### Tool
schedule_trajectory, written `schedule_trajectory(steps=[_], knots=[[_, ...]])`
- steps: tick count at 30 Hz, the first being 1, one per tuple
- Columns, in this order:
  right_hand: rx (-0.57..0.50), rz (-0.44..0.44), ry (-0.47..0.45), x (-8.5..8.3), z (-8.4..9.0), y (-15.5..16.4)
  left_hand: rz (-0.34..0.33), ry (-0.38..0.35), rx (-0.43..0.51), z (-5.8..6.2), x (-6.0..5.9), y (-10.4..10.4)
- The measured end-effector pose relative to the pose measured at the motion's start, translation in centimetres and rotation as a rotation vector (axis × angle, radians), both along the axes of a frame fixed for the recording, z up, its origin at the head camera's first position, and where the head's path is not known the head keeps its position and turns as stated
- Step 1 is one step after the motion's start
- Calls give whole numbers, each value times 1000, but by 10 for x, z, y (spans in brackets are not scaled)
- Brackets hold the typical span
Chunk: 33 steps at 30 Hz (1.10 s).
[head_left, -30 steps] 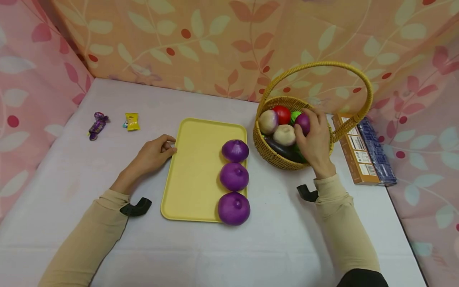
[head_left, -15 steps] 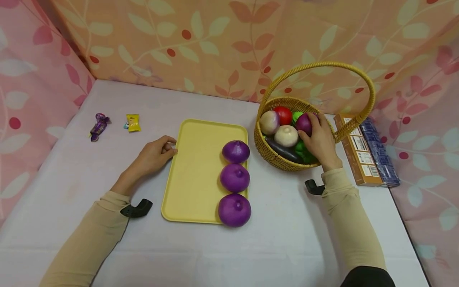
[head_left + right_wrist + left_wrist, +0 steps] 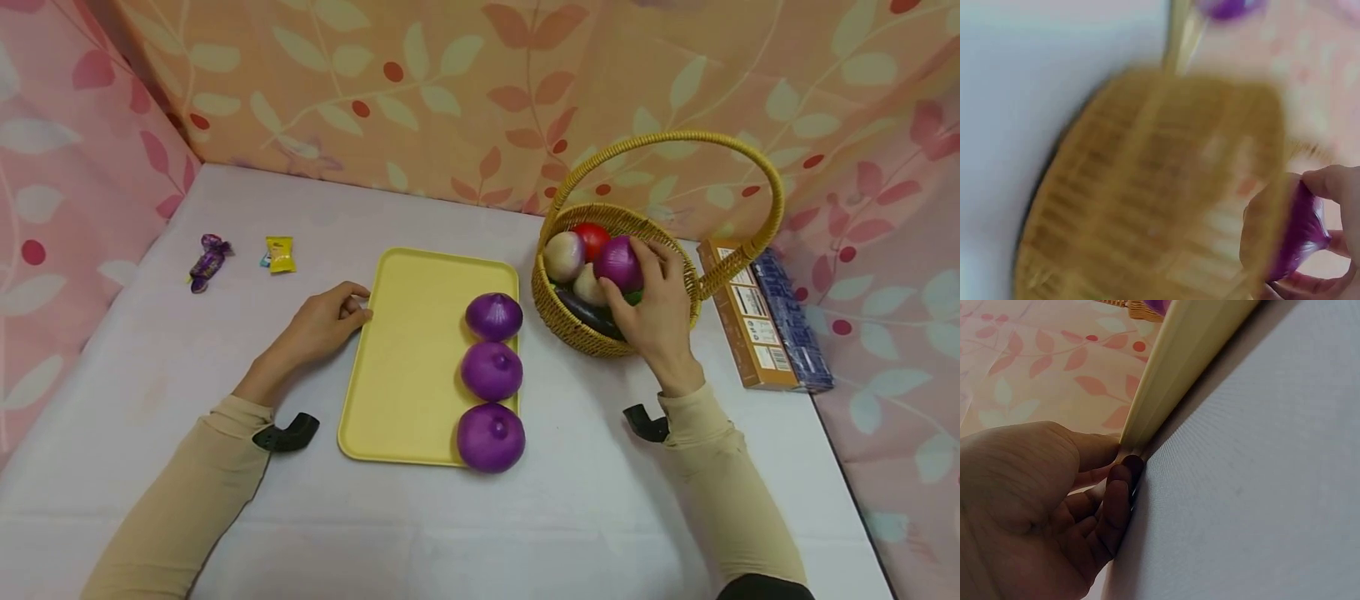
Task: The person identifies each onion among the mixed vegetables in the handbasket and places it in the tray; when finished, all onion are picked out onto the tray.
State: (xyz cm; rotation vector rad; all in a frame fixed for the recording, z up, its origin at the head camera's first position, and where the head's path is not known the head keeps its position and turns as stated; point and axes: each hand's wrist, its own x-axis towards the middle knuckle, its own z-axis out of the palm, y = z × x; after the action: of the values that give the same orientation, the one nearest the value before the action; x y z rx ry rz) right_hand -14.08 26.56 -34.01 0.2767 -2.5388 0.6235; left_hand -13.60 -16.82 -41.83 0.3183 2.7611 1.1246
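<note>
Since half a second before, the right hand (image 3: 660, 304) had lifted the purple onion (image 3: 618, 262) up from among the other vegetables, so that it sat higher and further toward nine o'clock over the basket (image 3: 558, 312), hiding part of the pale onion (image 3: 587, 286) below it. That grip was closed round the purple onion, thumb on its near side and fingers (image 3: 663, 254) curled over its far side; the right wrist view, badly blurred, showed the same purple shape (image 3: 1297, 234) pinched between fingertips above the woven wall (image 3: 1147, 206). Around it in the basket lay a white-and-purple onion (image 3: 562, 255) at nine o'clock, a red tomato (image 3: 592, 236) at eleven, and a dark aubergine (image 3: 588, 315) toward seven. The left hand (image 3: 318, 325) rested on the table (image 3: 600, 500), its fingers loosely curled and its fingertips (image 3: 1124, 472) touching the left rim of the yellow tray (image 3: 408, 358); it held nothing. Three purple onions (image 3: 492, 371) stood in a line along the tray's three o'clock side, the nearest overlapping its front corner. A brown carton (image 3: 746, 321) and a blue packet (image 3: 791, 321) lay at three o'clock of the basket, and two wrapped sweets (image 3: 277, 254) lay well apart at ten o'clock of the left hand.
</note>
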Motion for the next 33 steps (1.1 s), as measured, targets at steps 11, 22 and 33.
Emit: schedule_trajectory(steps=[11, 22, 33], knots=[[151, 545, -12, 73, 4, -100, 7, 6, -11, -1, -1, 1], [303, 786, -42, 100, -11, -136, 1, 5, -7, 3, -1, 1], [413, 800, -81, 111, -31, -146, 4, -3, -14, 2, 0, 0]])
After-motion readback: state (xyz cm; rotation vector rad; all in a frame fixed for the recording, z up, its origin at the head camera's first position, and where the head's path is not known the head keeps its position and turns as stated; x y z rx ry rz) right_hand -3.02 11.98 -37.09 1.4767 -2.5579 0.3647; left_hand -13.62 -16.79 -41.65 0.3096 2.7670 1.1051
